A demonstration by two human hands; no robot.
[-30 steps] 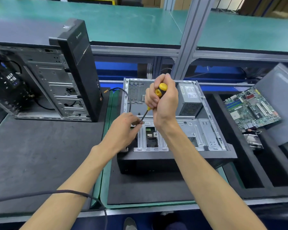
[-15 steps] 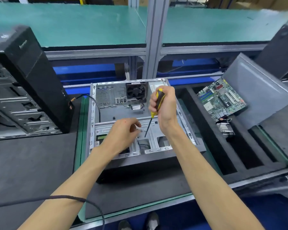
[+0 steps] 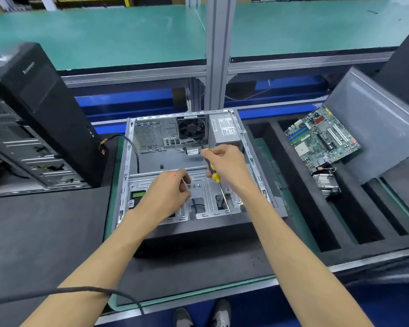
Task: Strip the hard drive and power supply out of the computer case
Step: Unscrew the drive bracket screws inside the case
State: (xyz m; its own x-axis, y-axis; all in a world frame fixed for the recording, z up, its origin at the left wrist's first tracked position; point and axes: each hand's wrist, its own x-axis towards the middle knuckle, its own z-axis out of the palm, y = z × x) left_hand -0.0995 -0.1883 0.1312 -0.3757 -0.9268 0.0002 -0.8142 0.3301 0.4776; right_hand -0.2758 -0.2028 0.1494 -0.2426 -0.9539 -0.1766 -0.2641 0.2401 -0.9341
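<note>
1. Computer case (image 3: 257, 175) lies open on its side at frame center, on a dark mat on the table (image 3: 45, 232).
2. Power supply (image 3: 224, 132) is in place in the case's upper right corner, label up, just right of the rear fan (image 3: 191, 128).
3. Hard drive: can't pick it out. A silver drive cage (image 3: 198, 199) spans the near half of the case; a bit of green board shows through a cutout at its left.
4. Right hand (image 3: 227, 166) is over the middle of the case with its grip wrapped round a yellow-and-black screwdriver (image 3: 214, 175). Shaft slants down toward the lower right; tip sits at the near edge of the cage.
5. Left hand (image 3: 168, 197) is on the cage, left of the screwdriver, fingers curled. The grip looks like a narrow pinch at the fingertips; can't tell if there's something small in it.
6. Black cable (image 3: 134, 147) loops over the case's left wall.
7. Right of frame: motherboard (image 3: 321, 138) resting on a grey side panel (image 3: 376, 119), heatsink (image 3: 327, 185) just below it in a black foam tray (image 3: 293, 197).
8. Left of frame: a second tower case (image 3: 45, 109), upright, black front bezel toward the camera.
</note>
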